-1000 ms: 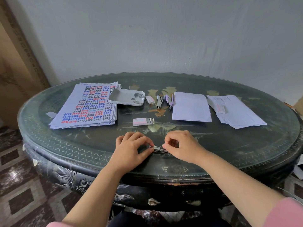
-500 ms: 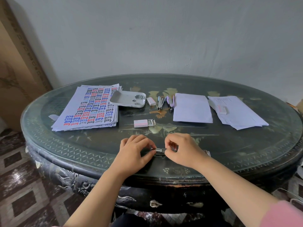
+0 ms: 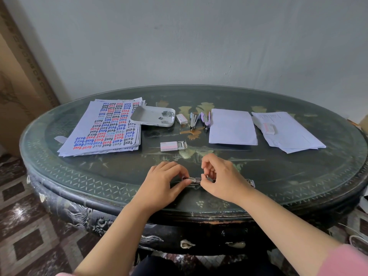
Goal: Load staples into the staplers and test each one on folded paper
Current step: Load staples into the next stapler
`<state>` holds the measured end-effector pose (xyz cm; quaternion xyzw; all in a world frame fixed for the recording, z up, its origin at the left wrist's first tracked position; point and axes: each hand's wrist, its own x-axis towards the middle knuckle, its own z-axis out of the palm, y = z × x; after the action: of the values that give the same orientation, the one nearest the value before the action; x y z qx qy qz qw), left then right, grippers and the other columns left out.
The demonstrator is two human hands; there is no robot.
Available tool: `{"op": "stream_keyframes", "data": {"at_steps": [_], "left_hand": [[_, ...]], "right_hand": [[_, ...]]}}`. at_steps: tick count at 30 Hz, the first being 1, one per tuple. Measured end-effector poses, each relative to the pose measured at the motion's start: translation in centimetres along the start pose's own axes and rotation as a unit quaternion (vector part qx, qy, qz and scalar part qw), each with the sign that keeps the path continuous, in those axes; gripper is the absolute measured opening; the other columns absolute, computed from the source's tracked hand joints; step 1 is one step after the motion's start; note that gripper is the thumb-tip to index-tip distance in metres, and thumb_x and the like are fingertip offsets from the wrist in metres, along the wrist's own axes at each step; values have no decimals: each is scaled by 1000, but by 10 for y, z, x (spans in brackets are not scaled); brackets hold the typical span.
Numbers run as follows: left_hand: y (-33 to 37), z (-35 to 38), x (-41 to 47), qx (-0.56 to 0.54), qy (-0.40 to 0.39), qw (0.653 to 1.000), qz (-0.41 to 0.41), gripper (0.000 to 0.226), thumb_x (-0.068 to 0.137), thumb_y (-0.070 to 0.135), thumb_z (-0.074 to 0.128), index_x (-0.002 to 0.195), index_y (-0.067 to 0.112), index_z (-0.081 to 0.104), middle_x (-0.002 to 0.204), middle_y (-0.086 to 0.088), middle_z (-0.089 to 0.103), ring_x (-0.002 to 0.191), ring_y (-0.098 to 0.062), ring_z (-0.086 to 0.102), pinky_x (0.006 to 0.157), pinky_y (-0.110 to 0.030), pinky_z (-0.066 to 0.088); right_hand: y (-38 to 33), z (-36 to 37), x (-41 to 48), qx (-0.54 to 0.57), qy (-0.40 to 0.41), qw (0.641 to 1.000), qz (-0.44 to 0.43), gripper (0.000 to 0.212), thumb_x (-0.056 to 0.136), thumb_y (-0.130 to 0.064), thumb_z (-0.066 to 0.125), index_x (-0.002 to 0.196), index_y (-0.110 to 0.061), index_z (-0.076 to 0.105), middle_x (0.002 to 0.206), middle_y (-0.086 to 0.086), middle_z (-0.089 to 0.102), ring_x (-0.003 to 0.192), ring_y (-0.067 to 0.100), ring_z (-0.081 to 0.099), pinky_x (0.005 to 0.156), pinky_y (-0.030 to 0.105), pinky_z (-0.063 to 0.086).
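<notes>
Now the stapler (image 3: 194,179) lies along the near edge of the surface (image 3: 288,172), long axis left to right. The left hand (image 3: 161,184) pinches its left end; the right hand (image 3: 223,176) pinches its middle, fingers curled, likely loading it.

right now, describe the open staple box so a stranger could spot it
On the round table, look just right of the printed sheets' near corner. The box lies alone on the dark top, drawer slid out with staples showing; the other two boxes are shut.
</notes>
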<state>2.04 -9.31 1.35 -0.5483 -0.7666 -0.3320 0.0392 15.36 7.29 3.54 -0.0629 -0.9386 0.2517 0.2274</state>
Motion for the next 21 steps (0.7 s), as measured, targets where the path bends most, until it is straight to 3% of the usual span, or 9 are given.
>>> {"op": "stream_keyframes", "data": {"at_steps": [4, 8, 12, 16, 21], "left_hand": [[-2, 1, -1, 17, -8, 1000, 14, 15, 88, 51, 54, 91, 36, 55, 92, 22, 57, 93, -1, 49, 84, -31, 42], [-3, 1, -1, 20, -7, 1000, 12, 14, 87, 49, 56, 91, 36, 55, 93, 22, 56, 93, -1, 50, 83, -30, 42], [-3, 1, -1, 27, -7, 1000, 10, 15, 87, 52, 54, 91, 37, 56, 96, 23, 56, 95, 0, 49, 84, -28, 39], [-4, 0, -1, 20, -7, 1000, 14, 14, 87, 52, 55, 92, 38, 56, 96, 23, 56, 95, 0, 50, 85, -29, 41], [-7, 0, -1, 4, -6, 1000, 17, 17, 85, 54, 57, 93, 39, 57, 96, 23, 57, 93, 2, 50, 84, -32, 44]], "right_hand": [[-1, -4, -1, -16, 49, 998, -25, 19, 70, -9, 64, 86, -15, 54, 61, -12, 51, 54, 8, 52, 54, 26, 50], [4, -10, -4, 11, 34, 999, -17, 20, 77, -1, 64, 88, -16, 57, 63, -5, 60, 57, 11, 57, 56, 24, 49], [7, -19, -13, 45, -10, 999, 18, 18, 86, -2, 60, 85, -20, 62, 73, -6, 64, 68, 14, 60, 65, 33, 51], [1, -20, -18, 63, -31, 997, 31, 17, 91, -9, 58, 93, -23, 68, 81, -8, 67, 75, 13, 61, 71, 32, 50], [-3, -20, -16, -21, -142, 989, -16, 36, 97, -9, 45, 117, -31, 65, 93, -6, 58, 88, 7, 50, 79, 17, 38]]}}
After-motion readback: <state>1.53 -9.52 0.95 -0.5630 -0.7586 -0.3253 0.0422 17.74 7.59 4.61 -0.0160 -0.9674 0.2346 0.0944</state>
